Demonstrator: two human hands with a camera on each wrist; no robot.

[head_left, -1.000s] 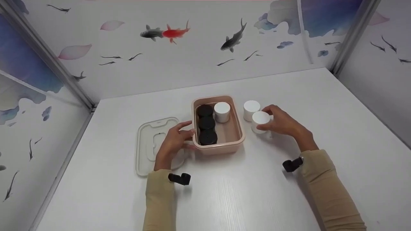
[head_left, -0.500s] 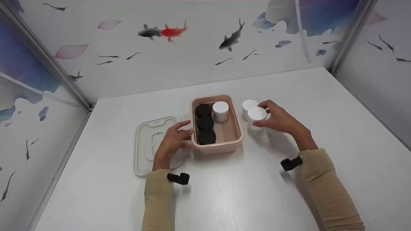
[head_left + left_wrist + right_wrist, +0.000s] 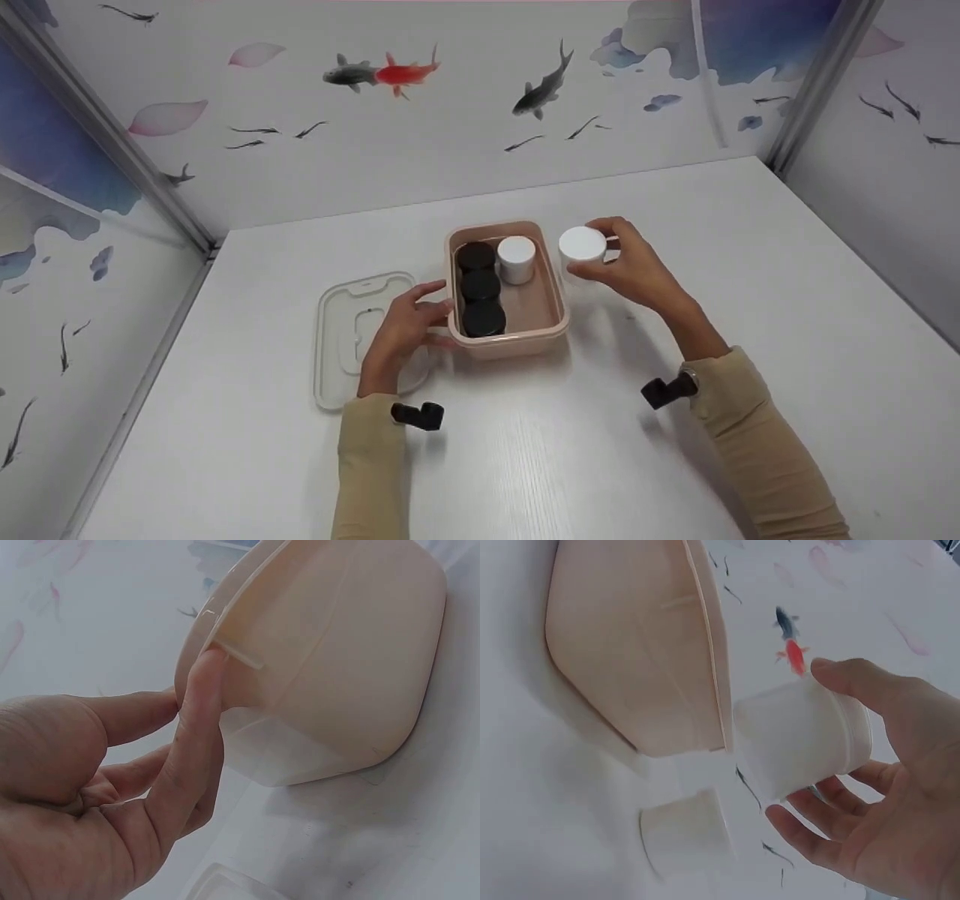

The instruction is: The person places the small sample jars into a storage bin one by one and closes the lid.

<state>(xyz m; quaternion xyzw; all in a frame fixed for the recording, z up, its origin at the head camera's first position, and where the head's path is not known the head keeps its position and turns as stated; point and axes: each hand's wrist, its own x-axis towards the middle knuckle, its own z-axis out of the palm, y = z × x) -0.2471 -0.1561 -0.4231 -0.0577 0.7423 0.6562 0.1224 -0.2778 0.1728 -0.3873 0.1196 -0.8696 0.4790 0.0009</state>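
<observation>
My left hand (image 3: 405, 330) pinches the left rim of a pink plastic box (image 3: 517, 348); the left wrist view has the thumb and a finger (image 3: 201, 686) at that rim. Three black-lidded jars (image 3: 484, 319) stand in a row along the box's left side. A white jar (image 3: 516, 259) sits beside them at the back right. Outside the right rim, my right hand (image 3: 637, 274) holds another white lidded jar (image 3: 582, 246) between thumb and fingers, raised off the table. Below it in the right wrist view stands one more white jar (image 3: 686, 836), hidden in the head view.
A translucent lid (image 3: 330, 352) lies flat on the white table (image 3: 510, 465) left of the box, partly under my left hand and forearm. Panels printed with fish (image 3: 540, 90) rise behind the table and at both sides.
My right hand has lifted the white jar and carried it up and left toward the box, now covering the other jar from the head view. The left hand stays at the rim.
</observation>
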